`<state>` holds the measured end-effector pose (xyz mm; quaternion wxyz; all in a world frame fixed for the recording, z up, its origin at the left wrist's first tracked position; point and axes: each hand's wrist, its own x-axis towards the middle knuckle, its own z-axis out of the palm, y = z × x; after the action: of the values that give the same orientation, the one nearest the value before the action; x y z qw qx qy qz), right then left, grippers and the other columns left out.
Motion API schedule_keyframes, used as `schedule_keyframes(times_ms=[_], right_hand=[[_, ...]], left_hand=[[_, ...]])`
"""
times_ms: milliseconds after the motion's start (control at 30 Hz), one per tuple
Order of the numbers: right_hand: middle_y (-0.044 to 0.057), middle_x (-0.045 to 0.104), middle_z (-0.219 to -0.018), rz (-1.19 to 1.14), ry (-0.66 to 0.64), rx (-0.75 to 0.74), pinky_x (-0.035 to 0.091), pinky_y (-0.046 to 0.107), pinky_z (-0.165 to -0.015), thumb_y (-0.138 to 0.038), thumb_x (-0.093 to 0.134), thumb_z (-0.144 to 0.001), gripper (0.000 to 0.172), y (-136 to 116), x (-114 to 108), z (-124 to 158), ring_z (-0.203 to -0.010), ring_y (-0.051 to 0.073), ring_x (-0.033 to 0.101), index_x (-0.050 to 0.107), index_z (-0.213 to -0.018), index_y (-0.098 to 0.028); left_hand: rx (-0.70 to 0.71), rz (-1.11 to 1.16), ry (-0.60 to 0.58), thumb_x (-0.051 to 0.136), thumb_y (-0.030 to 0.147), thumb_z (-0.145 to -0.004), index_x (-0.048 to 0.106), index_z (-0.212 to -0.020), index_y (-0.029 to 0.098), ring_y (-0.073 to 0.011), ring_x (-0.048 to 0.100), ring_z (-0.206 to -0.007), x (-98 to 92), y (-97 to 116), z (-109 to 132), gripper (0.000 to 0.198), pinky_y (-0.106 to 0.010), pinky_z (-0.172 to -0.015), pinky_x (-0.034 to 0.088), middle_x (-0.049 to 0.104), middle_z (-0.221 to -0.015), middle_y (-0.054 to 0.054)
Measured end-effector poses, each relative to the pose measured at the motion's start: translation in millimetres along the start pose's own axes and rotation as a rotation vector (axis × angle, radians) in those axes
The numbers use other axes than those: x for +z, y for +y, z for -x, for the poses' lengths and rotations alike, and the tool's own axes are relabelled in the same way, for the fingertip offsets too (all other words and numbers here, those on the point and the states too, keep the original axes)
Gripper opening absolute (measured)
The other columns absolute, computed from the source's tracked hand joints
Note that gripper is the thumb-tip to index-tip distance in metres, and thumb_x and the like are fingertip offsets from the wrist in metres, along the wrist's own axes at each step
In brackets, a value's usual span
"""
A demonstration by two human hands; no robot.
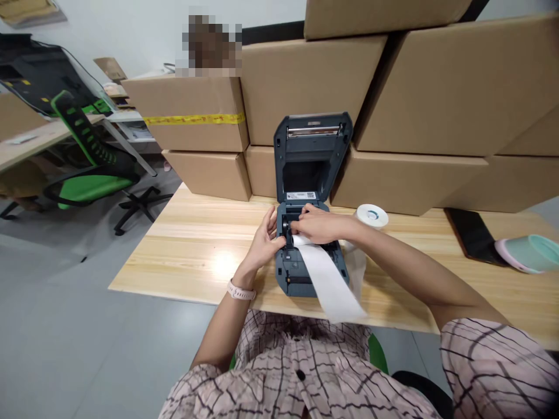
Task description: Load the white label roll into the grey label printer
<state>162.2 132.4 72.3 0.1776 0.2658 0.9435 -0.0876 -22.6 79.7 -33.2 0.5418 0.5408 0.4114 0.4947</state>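
Observation:
A dark grey label printer (pixel 301 273) stands on the wooden table (pixel 187 256) with its lid (pixel 312 154) raised. A white paper strip (pixel 327 279) trails out of its bay toward me and over the table's front edge. My left hand (pixel 265 241) rests against the printer's left side, fingers curled at the bay's edge. Reaching in from the right, my right hand (pixel 318 224) lies over the paper roll inside the bay, its fingers bent down onto it. A second white roll (pixel 372 215) stands just right of the printer.
Stacked cardboard boxes (pixel 393 99) form a wall behind the printer. A black phone (pixel 474 235) and a pale green and pink object (pixel 530 253) lie at the table's right. A green office chair (pixel 94 169) stands on the floor at left. Someone sits behind the boxes.

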Motion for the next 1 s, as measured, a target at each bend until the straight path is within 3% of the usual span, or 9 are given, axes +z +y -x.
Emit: schedule_keyframes(times_ms=[200, 567, 700, 767, 833, 900, 1000], right_hand=[[0.012, 0.076, -0.116, -0.156, -0.045, -0.039, 0.044, 0.030, -0.077, -0.014, 0.048, -0.094, 0.041, 13, -2, 0, -0.100, 0.026, 0.069, 0.067, -0.130, -0.019], [0.011, 0.074, -0.117, -0.400, -0.088, -0.226, 0.051, 0.033, -0.087, -0.024, 0.061, -0.090, 0.044, 25, -5, 4, -0.103, 0.024, 0.068, 0.064, -0.134, -0.015], [0.010, 0.069, -0.124, -0.685, 0.082, -0.370, 0.051, 0.036, -0.096, -0.039, 0.064, -0.095, 0.052, 30, -9, 61, -0.110, 0.023, 0.065, 0.058, -0.143, -0.021], [0.007, 0.067, -0.126, -0.781, 0.228, -0.393, 0.051, 0.038, -0.098, -0.039, 0.069, -0.094, 0.045, 35, 5, 109, -0.113, 0.023, 0.064, 0.063, -0.138, -0.029], [0.005, 0.067, -0.114, -0.894, 0.351, -0.412, 0.052, 0.038, -0.094, -0.035, 0.073, -0.093, 0.032, 40, 33, 157, -0.104, 0.021, 0.066, 0.071, -0.124, -0.037], [0.005, 0.067, -0.108, -1.054, 0.477, -0.299, 0.055, 0.038, -0.087, -0.036, 0.071, -0.093, 0.023, 47, 70, 197, -0.097, 0.021, 0.067, 0.072, -0.116, -0.042], [0.010, 0.069, -0.110, -1.085, 0.540, 0.143, 0.055, 0.041, -0.091, -0.041, 0.078, -0.087, 0.023, 60, 118, 227, -0.106, 0.027, 0.067, 0.072, -0.109, -0.038]], left_hand=[[0.014, -0.017, -0.002, 0.072, 0.023, -0.071, 0.014, -0.166, 0.020, -0.0330, 0.044, -0.151, -2.1, -2, 0, 0.111, -0.049, -0.122, 0.039, 0.033, -0.168, -0.021], [0.025, 0.019, -0.029, 0.077, 0.026, -0.072, 0.013, -0.166, 0.022, -0.0357, 0.040, -0.152, -4.1, -6, -2, 0.113, -0.052, -0.124, 0.034, 0.029, -0.170, -0.021], [0.020, -0.005, -0.023, 0.076, 0.026, -0.072, 0.011, -0.166, 0.017, -0.0370, 0.039, -0.153, -3.0, -4, -1, 0.114, -0.054, -0.125, 0.032, 0.029, -0.169, -0.024], [0.018, -0.011, -0.017, 0.075, 0.026, -0.073, 0.013, -0.166, 0.019, -0.0363, 0.039, -0.153, -2.3, -5, -1, 0.112, -0.054, -0.126, 0.031, 0.029, -0.170, -0.022], [0.030, -0.006, -0.011, 0.074, 0.025, -0.074, 0.015, -0.166, 0.022, -0.0348, 0.038, -0.154, -1.8, -8, -1, 0.109, -0.052, -0.126, 0.030, 0.029, -0.170, -0.020], [0.041, 0.007, -0.001, 0.074, 0.025, -0.075, 0.017, -0.166, 0.024, -0.0335, 0.039, -0.153, -1.7, -9, -1, 0.107, -0.051, -0.126, 0.031, 0.030, -0.170, -0.018], [0.023, 0.001, 0.011, 0.076, 0.026, -0.074, 0.017, -0.166, 0.020, -0.0345, 0.042, -0.152, -1.8, -7, 0, 0.109, -0.052, -0.126, 0.033, 0.031, -0.169, -0.020]])
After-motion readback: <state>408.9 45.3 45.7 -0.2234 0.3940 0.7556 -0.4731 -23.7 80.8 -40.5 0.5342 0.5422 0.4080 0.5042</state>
